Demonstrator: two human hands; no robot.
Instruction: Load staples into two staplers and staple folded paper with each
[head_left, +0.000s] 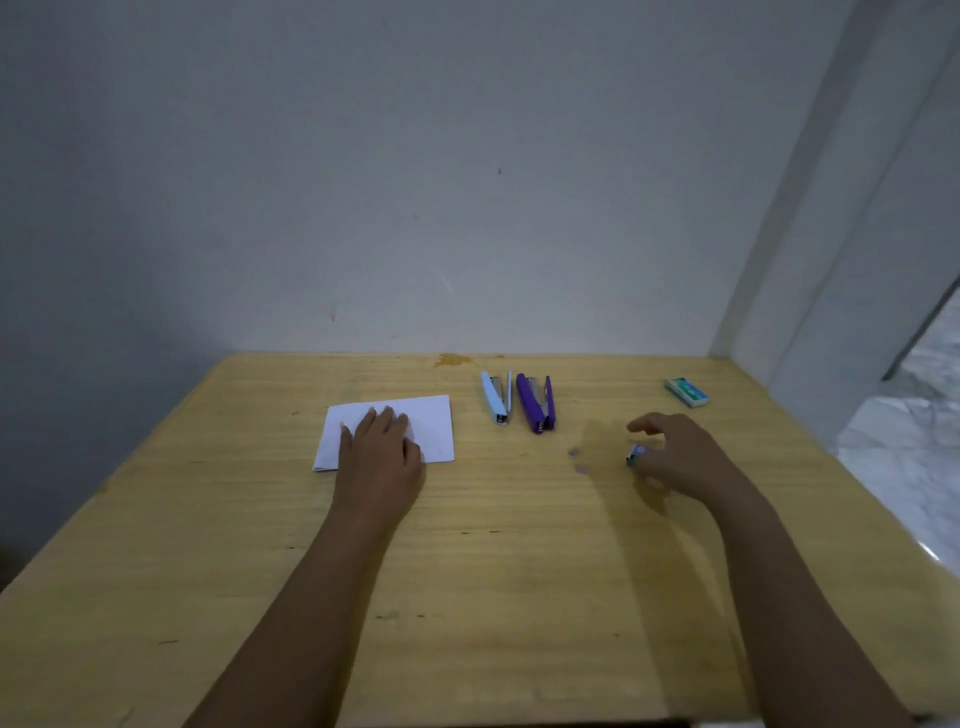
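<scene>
A folded white paper (431, 421) lies on the wooden table (493, 571), left of centre. My left hand (382, 457) rests flat on it with straight fingers. A light blue stapler (497, 397) and a purple stapler (536, 402) lie side by side behind the middle, both hinged open. My right hand (675, 454) hovers low at the right, its curled fingers pinching a small blue staple box (636, 453). Two small grey staple strips (575, 460) lie on the table left of that hand.
A green and white staple box (687, 392) sits at the far right near the table's back edge. A grey wall stands behind the table, and a white door frame rises at the right. Marble floor shows past the right edge.
</scene>
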